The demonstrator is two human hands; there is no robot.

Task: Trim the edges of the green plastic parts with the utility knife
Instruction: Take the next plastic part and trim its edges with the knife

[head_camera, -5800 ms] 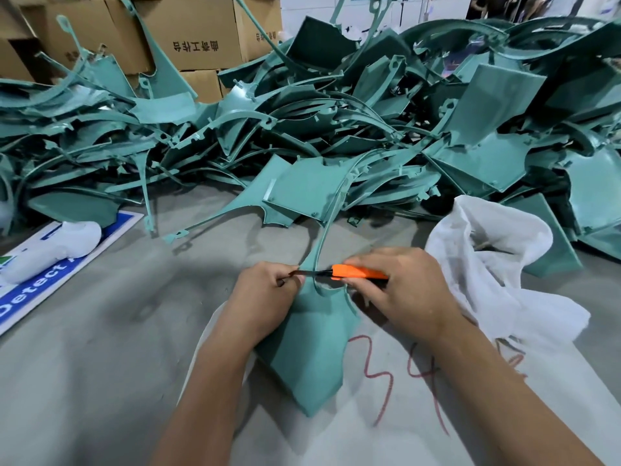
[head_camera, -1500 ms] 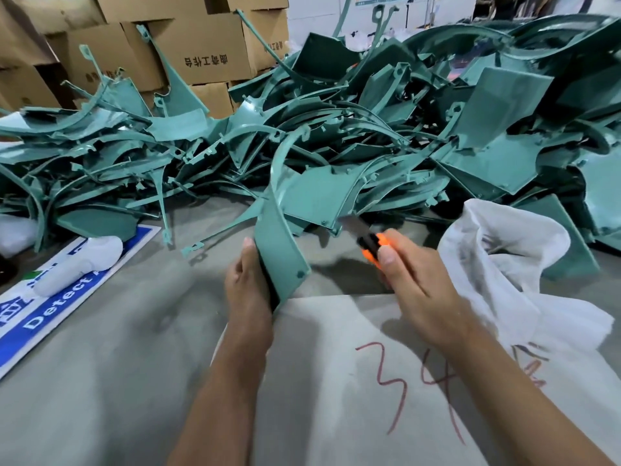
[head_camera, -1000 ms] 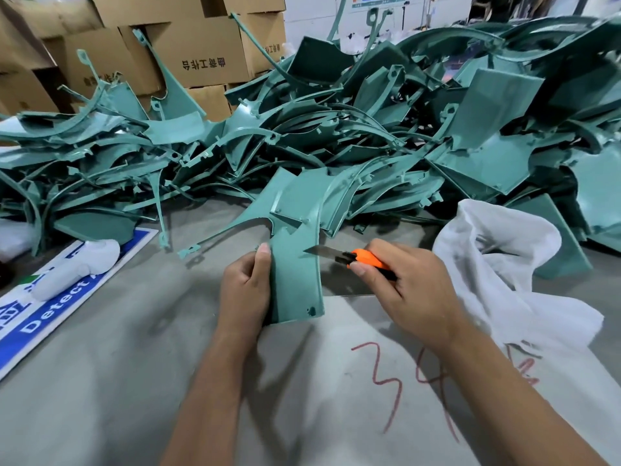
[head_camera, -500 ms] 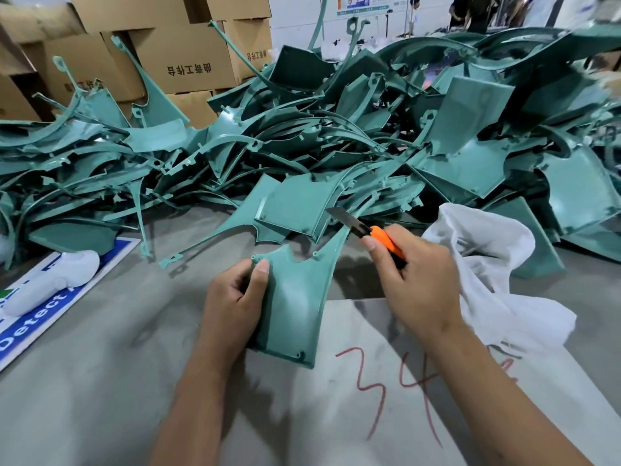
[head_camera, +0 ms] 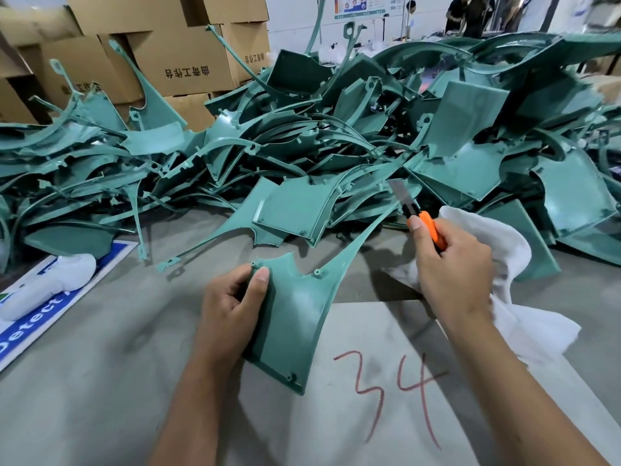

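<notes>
**Knife lifted off the green part**

Gripping the green plastic part by its left edge, the left hand curls its fingers around it, thumb on top, over the white sheet marked 34. The right hand clasps the orange utility knife, blade seemingly just clear of the part's long arm, before the heap of green parts.

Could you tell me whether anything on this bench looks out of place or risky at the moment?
Only one thing stands out: the utility knife in the right hand has its blade fully exposed, raised off the green plastic part that the left hand grips. The pile of green parts behind is a tangled heap.
</notes>
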